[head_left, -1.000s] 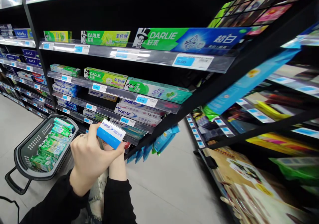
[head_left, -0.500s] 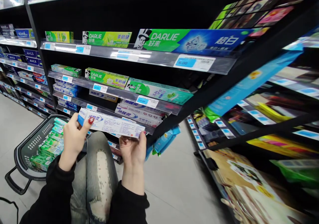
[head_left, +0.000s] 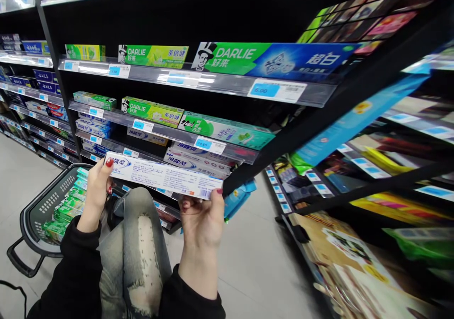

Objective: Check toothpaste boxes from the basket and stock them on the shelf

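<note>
A long white toothpaste box (head_left: 159,174) with blue lettering is stretched between my hands, its printed text side facing up at me. My left hand (head_left: 97,186) pinches the left end, thumb on top. At the right end, my right hand (head_left: 204,219) grips the box from below, with the thumb over the edge near the barcode. Behind the box, similar white toothpaste boxes (head_left: 196,162) are stacked on a low shelf. A shelf up, green Darlie boxes (head_left: 152,110) lie along the front edge.
A grey shopping basket (head_left: 39,200) with several green toothpaste boxes (head_left: 69,205) stands on the floor at my left. My bent knee (head_left: 138,205) is below the box. A large blue-green Darlie box (head_left: 273,58) lies on the upper shelf. Another rack (head_left: 354,186) rises at right.
The toothpaste box has come closer and its printed side has turned more toward me. My left hand has shifted left, and my right hand has moved right and slightly down.
</note>
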Action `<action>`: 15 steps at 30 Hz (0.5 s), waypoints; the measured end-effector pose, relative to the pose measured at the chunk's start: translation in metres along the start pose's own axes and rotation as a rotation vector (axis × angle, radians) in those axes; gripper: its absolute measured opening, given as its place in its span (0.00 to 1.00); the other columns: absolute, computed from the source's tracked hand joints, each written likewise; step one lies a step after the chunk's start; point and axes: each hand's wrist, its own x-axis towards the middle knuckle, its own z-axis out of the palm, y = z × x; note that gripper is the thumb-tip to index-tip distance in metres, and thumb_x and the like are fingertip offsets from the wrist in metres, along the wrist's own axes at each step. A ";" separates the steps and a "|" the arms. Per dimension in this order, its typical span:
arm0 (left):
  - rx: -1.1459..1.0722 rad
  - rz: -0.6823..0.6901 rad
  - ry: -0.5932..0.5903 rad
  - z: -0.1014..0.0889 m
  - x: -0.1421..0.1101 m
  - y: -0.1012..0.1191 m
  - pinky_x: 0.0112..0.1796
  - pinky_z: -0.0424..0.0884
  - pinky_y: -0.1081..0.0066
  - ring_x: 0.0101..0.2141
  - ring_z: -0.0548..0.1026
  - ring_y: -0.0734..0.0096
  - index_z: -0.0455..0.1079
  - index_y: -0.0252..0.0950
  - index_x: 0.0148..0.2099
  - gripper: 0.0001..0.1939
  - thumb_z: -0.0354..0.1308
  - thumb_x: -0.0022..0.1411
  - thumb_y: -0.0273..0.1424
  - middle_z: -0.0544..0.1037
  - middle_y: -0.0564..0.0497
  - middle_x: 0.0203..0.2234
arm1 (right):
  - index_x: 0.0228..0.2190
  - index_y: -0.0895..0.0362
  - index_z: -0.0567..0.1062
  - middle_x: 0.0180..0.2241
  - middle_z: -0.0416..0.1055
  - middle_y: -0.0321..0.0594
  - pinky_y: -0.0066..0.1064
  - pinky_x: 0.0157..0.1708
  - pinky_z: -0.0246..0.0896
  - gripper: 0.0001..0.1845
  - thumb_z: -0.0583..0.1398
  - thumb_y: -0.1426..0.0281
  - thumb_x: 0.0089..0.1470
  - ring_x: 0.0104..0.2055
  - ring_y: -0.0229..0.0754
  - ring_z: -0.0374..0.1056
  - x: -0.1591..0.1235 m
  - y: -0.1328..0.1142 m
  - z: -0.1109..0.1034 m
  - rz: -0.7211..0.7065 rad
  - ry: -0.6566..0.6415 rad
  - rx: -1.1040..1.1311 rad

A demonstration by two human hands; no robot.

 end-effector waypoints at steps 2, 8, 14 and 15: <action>0.021 -0.030 0.010 0.001 0.000 0.001 0.16 0.60 0.74 0.12 0.56 0.77 0.60 0.39 0.20 0.26 0.57 0.52 0.56 0.55 0.60 0.06 | 0.32 0.54 0.71 0.23 0.73 0.29 0.20 0.12 0.52 0.22 0.68 0.55 0.38 0.17 0.29 0.61 0.000 -0.001 0.001 0.040 0.030 -0.002; 0.038 -0.122 0.043 0.001 0.002 0.004 0.19 0.63 0.73 0.11 0.55 0.78 0.58 0.40 0.19 0.24 0.56 0.52 0.53 0.54 0.60 0.05 | 0.29 0.54 0.70 0.16 0.68 0.25 0.22 0.09 0.51 0.28 0.71 0.53 0.28 0.12 0.30 0.58 -0.002 -0.004 0.003 0.185 0.054 -0.036; 0.032 -0.139 0.043 -0.001 0.004 0.003 0.19 0.62 0.73 0.11 0.54 0.79 0.60 0.39 0.19 0.24 0.56 0.52 0.53 0.54 0.60 0.05 | 0.30 0.54 0.69 0.15 0.68 0.24 0.22 0.09 0.52 0.34 0.72 0.50 0.21 0.11 0.30 0.58 -0.004 -0.006 0.006 0.201 0.046 -0.061; 0.029 -0.141 0.042 -0.001 0.004 0.003 0.19 0.62 0.73 0.11 0.54 0.79 0.60 0.39 0.19 0.24 0.57 0.52 0.53 0.54 0.61 0.05 | 0.30 0.54 0.69 0.15 0.68 0.23 0.22 0.09 0.52 0.34 0.72 0.50 0.21 0.11 0.30 0.58 -0.005 -0.006 0.006 0.201 0.042 -0.066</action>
